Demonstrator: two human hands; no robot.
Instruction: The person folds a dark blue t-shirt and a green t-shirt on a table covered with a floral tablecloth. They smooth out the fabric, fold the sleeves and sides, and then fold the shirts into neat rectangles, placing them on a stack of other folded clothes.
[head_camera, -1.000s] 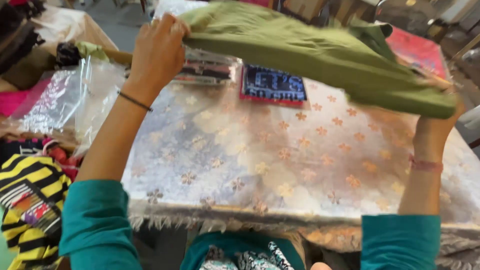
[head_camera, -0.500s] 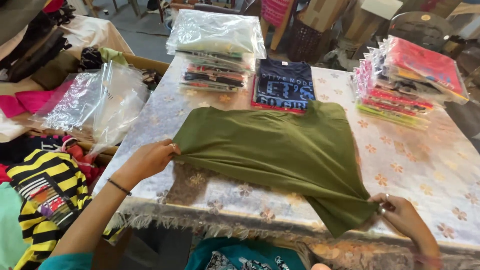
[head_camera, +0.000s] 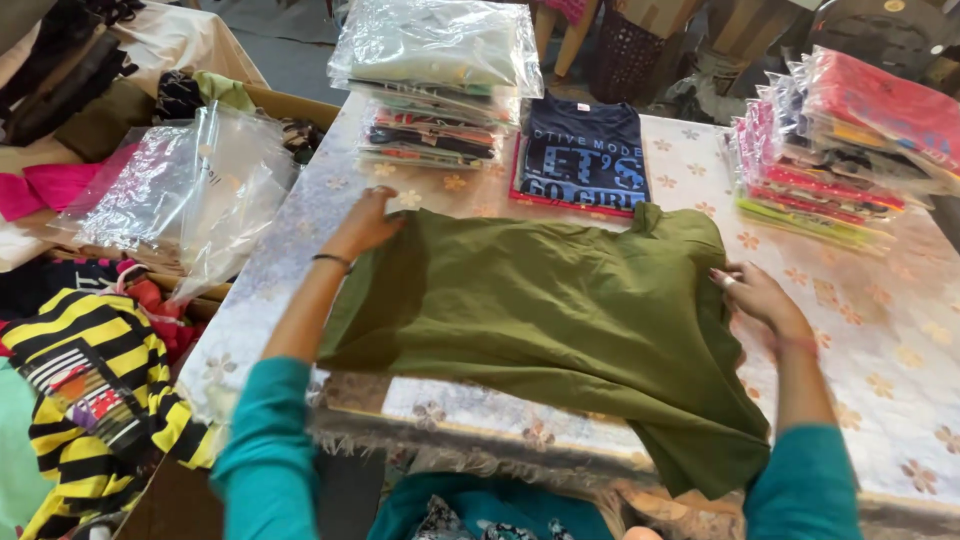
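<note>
Olive-green t-shirt (head_camera: 560, 320) lies flat on the table (head_camera: 880, 330), bottom corner hanging over the near fringed edge. Left hand (head_camera: 368, 222) pinches the shirt's upper left corner, where a small white tag shows. Right hand (head_camera: 752, 292) rests open, fingers flat on the shirt's right edge, gripping nothing.

Packages: stack of clear-bagged folded garments (head_camera: 435, 75) at the far left of the table; just right of it, a navy printed t-shirt (head_camera: 585, 158) on a red one, unbagged, touching the green shirt's collar. Far right: slanted stack of bagged red, pink and green garments (head_camera: 850, 140). Loose clear plastic bags (head_camera: 190, 190) off the left table edge, above a cardboard box.

Surface: glossy white tablecloth with gold flower print. Yellow-black striped garment (head_camera: 75, 380) lower left.
</note>
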